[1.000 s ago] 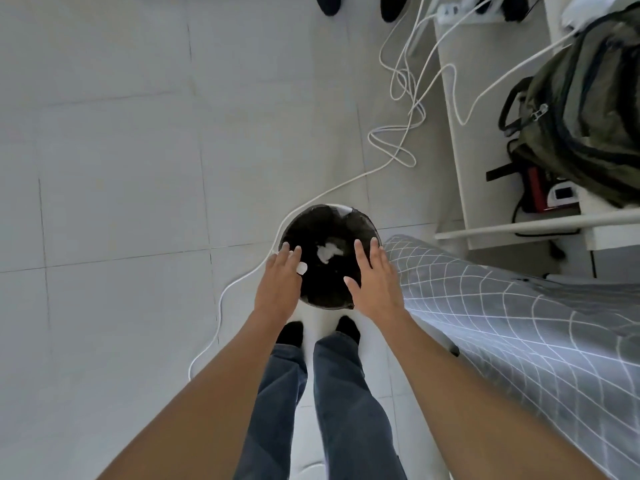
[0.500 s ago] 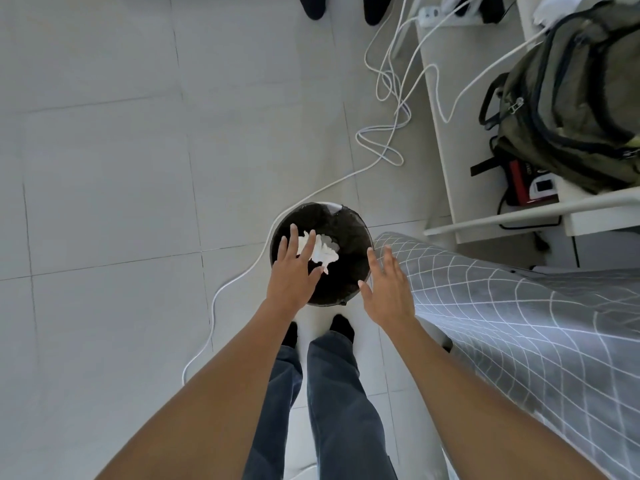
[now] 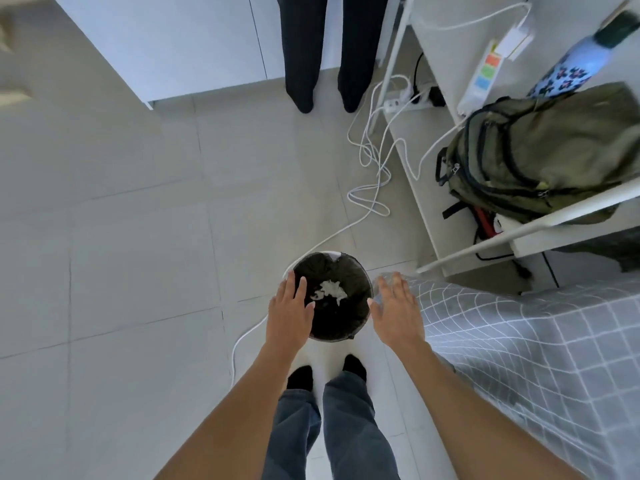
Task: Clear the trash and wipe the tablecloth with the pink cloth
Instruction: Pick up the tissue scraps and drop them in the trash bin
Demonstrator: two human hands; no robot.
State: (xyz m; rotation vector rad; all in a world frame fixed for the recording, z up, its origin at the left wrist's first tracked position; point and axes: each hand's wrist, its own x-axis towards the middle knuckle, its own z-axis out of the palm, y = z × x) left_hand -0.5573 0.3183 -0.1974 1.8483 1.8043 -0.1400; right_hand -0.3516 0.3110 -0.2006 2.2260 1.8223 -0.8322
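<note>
A round bin with a black liner stands on the floor in front of my feet. Crumpled white paper trash lies inside it. My left hand hovers over the bin's left rim, fingers spread, holding nothing. My right hand is open and empty just right of the bin, above the corner of the grey checked tablecloth, which hangs down at the lower right. No pink cloth is in view.
A white cable snakes over the tiled floor behind the bin. A green backpack sits on a white shelf at right. Another person's dark-trousered legs stand at the top, beside a white cabinet.
The view has tilted up, showing more of the room. Both hands have spread apart from over the bin toward its sides, with the white trash now lying in the bin.
</note>
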